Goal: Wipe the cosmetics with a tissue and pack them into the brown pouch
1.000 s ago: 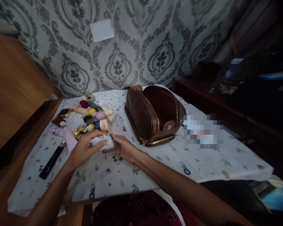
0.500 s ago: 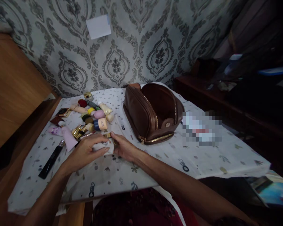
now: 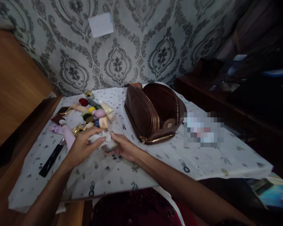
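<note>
My left hand [image 3: 81, 146] is closed on a crumpled white wipe [image 3: 96, 136], pinched between thumb and fingers. My right hand [image 3: 124, 147] grips a small clear bottle [image 3: 110, 145], held tilted just above the table. The wipe touches the bottle's near-left side, and fingers cover part of both. Just beyond the hands lies a blue and cream jar [image 3: 101, 122]. Beside my left wrist are a lilac tube [image 3: 69, 135] and a black tube with a silver neck [image 3: 52, 158]. To the right of my right hand stands a brown cosmetic bag [image 3: 141, 114], its top unzipped and gaping.
Several cosmetics are grouped on the table's left side, among them a red-topped brush [image 3: 83, 102], a cream tube [image 3: 106, 107] and a gold-lidded jar [image 3: 89, 94]. A blurred-out item [image 3: 202, 128] lies right of the bag. A patterned white cloth [image 3: 160, 166] covers the table.
The bottle has turned in my right hand: its gold cap, visible before, is now out of sight and more of its clear body shows. The wipe has shifted over it.
</note>
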A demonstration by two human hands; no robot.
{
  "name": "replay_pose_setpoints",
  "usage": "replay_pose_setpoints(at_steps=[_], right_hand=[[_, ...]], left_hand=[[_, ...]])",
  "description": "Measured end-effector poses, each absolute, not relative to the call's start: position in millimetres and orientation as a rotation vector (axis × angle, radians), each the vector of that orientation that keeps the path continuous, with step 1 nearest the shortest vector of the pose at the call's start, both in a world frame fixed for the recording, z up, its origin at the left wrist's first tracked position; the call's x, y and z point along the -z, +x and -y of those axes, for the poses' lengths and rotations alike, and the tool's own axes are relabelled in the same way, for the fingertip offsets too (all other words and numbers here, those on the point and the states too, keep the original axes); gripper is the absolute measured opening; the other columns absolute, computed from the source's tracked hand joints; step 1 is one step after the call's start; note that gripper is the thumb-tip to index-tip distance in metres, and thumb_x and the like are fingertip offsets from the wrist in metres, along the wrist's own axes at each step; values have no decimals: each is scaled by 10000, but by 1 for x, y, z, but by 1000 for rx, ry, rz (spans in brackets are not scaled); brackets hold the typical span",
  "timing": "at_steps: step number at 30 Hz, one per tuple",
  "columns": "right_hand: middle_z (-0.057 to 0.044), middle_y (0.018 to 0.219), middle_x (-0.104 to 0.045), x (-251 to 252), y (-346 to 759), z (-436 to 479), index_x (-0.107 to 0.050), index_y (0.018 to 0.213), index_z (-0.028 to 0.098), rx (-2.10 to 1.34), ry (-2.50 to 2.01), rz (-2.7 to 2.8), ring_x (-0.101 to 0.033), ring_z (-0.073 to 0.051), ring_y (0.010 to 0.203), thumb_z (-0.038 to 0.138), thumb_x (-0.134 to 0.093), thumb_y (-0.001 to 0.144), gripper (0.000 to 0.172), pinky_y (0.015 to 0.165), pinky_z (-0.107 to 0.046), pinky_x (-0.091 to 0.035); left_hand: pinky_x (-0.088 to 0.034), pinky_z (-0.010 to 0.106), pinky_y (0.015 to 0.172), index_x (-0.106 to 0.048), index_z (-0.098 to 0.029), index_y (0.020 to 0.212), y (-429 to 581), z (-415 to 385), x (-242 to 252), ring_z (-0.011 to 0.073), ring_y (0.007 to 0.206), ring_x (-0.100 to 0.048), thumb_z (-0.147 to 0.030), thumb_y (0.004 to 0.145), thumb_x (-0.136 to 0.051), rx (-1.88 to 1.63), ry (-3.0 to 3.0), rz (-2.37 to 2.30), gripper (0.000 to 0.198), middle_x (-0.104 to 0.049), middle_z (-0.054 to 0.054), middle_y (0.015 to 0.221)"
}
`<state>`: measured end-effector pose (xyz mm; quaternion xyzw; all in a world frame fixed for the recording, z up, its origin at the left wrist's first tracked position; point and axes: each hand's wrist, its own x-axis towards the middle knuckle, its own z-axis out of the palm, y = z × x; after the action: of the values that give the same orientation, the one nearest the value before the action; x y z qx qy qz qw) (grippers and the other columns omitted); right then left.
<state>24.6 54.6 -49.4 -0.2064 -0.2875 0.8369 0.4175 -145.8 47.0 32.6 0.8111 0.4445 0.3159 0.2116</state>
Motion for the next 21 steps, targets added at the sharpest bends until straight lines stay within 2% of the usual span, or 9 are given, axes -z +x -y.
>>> replay_pose_setpoints(at_steps=[6,11,17,21], right_hand=[[-59,927,-744,57,21,-59,-696,943,157,-2112,-548,580,-674,-196,859,474,-675,855,330,796,-361,-555],[-43,871,-739,56,22,-59,-714,944,160,-2106,-503,602,-664,-178,795,456,-735,809,326,744,-333,-553],[-51,911,-737,50,23,-55,-714,973,170,-2066,-514,672,-660,-192,856,484,-791,742,398,744,-328,-539],[-37,894,-727,51,22,-56,-698,982,175,-2099,-528,631,-657,-182,795,495,-732,803,368,709,-340,-558]], left_hand=[[-509,296,842,-702,-212,989,-143,-44,-28,199,925,-671,-309,890,-600,-657,2344,-1065,172,-735,39,982],[-512,288,811,-683,-195,1011,-145,-46,-27,203,914,-667,-326,888,-610,-893,2285,-1235,193,-730,50,986],[-514,306,857,-704,-214,995,-146,-44,-30,206,934,-677,-316,881,-612,-708,2326,-1071,179,-741,44,999],[-519,294,794,-690,-194,998,-145,-46,-30,210,894,-674,-338,877,-617,-872,2278,-1248,202,-735,51,970]])
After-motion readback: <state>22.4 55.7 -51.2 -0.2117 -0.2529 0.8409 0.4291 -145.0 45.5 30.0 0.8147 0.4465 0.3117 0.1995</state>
